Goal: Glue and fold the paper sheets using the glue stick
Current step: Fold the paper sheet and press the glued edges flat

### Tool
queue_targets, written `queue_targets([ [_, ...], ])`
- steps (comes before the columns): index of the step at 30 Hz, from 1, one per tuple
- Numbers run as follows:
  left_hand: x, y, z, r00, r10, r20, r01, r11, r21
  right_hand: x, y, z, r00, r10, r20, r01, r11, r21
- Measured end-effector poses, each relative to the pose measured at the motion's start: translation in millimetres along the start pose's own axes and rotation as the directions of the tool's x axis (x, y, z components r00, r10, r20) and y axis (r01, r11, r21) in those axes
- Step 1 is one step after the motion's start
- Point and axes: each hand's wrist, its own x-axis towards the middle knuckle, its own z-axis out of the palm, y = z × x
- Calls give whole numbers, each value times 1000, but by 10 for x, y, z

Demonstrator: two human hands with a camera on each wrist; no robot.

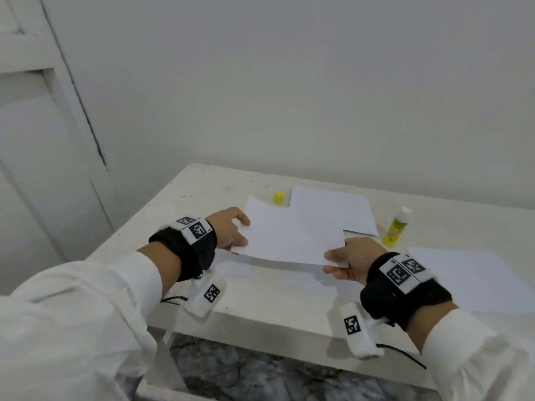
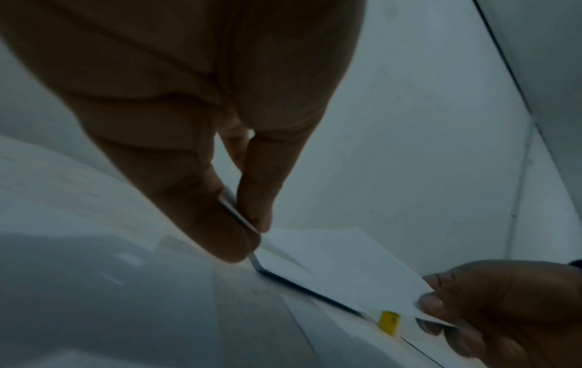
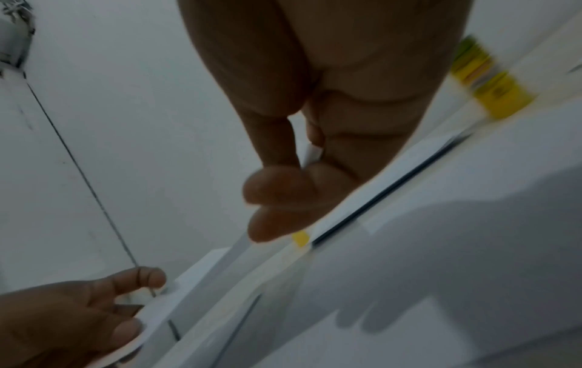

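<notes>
A white paper sheet (image 1: 292, 235) hangs just above the white table (image 1: 202, 192), held by both hands. My left hand (image 1: 231, 231) pinches its left edge between thumb and fingers; the same pinch (image 2: 249, 224) shows in the left wrist view. My right hand (image 1: 347, 261) pinches the sheet's near right corner, thumb on top. In the right wrist view the right fingers (image 3: 277, 199) curl under the sheet. A yellow-and-white glue stick (image 1: 396, 227) stands upright to the right, uncapped, apart from both hands. Its yellow cap (image 1: 279, 197) sits behind the held sheet.
More white sheets lie flat on the table: one at the back (image 1: 347, 209), one at the right (image 1: 477, 279), one under the held sheet (image 1: 234, 266). A wall stands right behind the table, with a white door (image 1: 43, 140) at the left.
</notes>
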Motion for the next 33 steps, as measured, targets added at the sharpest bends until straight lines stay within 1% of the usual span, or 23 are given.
queue_targets([
  [3,59,104,336,996,23,92,-33,993,115,-82,149,-360,997,10,-77,-11,1000,-13],
  [9,135,213,754,980,41,194,-79,978,191,-89,354,-772,985,5,-170,-36,983,-181],
  [12,185,261,871,971,30,237,-87,969,231,-65,412,-875,983,29,-184,-69,974,-216],
  [21,285,267,941,955,-15,295,-117,898,424,46,486,-848,979,83,-187,-137,944,-301],
  [27,332,208,899,948,5,317,-161,869,467,93,481,-837,979,103,-179,-159,928,-336],
  [33,319,205,889,938,19,346,-184,873,451,96,485,-837,978,118,-174,-172,927,-335],
])
